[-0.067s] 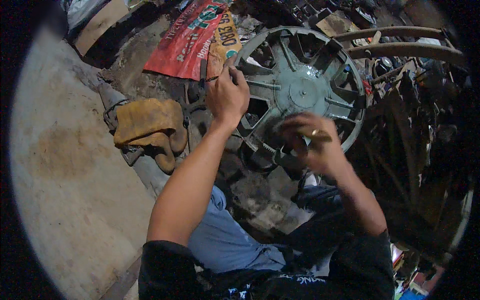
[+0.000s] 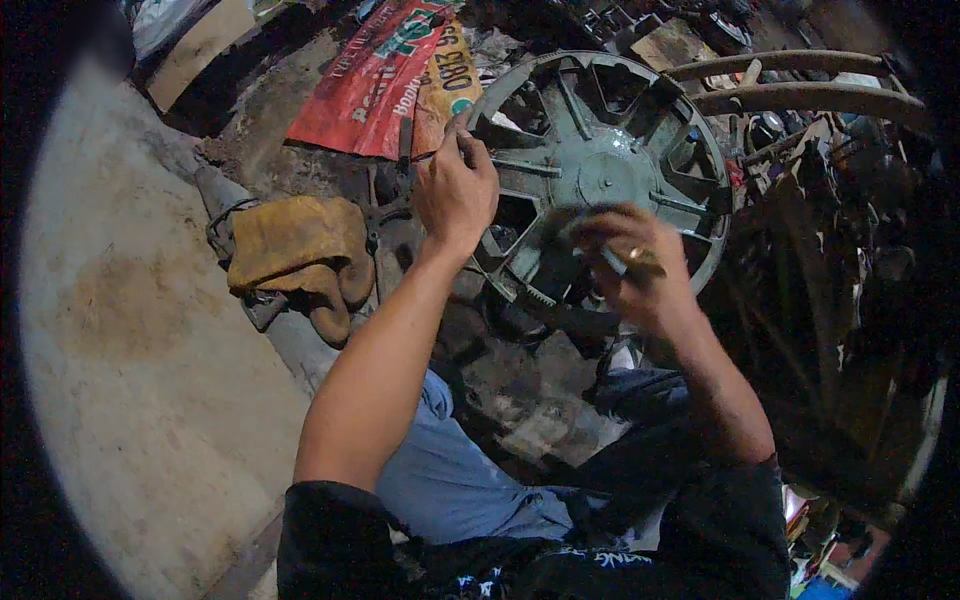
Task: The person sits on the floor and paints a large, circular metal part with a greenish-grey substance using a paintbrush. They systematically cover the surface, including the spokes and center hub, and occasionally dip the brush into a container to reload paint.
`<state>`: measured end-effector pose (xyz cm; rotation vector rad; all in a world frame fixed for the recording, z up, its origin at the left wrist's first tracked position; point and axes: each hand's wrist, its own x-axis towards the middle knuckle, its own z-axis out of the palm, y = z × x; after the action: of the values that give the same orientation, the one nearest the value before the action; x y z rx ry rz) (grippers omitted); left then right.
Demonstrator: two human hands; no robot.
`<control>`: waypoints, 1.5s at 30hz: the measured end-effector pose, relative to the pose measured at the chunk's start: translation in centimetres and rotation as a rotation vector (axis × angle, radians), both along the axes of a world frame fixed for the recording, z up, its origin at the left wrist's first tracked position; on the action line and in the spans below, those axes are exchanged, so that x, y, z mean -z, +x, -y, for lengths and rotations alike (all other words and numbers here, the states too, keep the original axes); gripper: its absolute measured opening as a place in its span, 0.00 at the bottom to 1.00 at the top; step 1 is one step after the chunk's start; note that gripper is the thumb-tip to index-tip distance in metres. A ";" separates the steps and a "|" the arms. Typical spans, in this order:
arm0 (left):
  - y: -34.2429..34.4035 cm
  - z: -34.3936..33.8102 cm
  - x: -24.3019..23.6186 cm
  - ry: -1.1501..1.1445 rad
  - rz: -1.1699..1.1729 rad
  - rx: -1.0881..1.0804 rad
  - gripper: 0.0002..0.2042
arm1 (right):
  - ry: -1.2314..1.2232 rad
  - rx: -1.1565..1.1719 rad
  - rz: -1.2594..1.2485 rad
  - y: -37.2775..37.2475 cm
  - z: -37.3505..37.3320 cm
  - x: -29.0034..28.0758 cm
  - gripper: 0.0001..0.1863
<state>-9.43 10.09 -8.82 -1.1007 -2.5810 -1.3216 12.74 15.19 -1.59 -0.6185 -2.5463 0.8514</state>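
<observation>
Concrete floor (image 2: 130, 330) is taking up the whole left side, pale and stained. Grey-green spoked wheel (image 2: 600, 175) is leaning in the upper middle, hub facing the camera, dark scrap piled behind and to its right. Red and yellow printed banner (image 2: 385, 75) is lying flat just left of the wheel's upper rim. Tan leather work glove (image 2: 295, 250) is lying crumpled at the floor's edge, left of the wheel and well apart from both hands. Left hand (image 2: 455, 190) is reaching up to the wheel's left rim, fingers curled together and pinching something thin and dark at the rim; can't tell what it is. Right hand (image 2: 630, 265) is sitting in front of the wheel's lower spokes, fingers closed around a small slim metal tool (image 2: 612, 260), motion-blurred, type unclear. Ring is showing on one finger.
</observation>
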 end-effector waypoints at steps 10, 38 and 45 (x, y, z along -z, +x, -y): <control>0.0 0.2 -0.6 -0.090 0.098 0.008 0.20 | -0.090 0.043 -0.012 -0.2 0.0 -0.9 0.14; 0.1 0.1 -0.3 0.004 0.042 0.011 0.19 | -0.137 0.174 0.038 2.3 0.6 1.4 0.30; 0.0 0.0 0.0 -0.023 0.018 -0.009 0.19 | -0.136 -0.035 0.128 2.6 -0.3 -0.1 0.34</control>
<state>-9.41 10.10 -8.81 -1.0845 -2.6173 -1.3085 15.35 15.45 -1.52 -0.6923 -2.6361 1.0347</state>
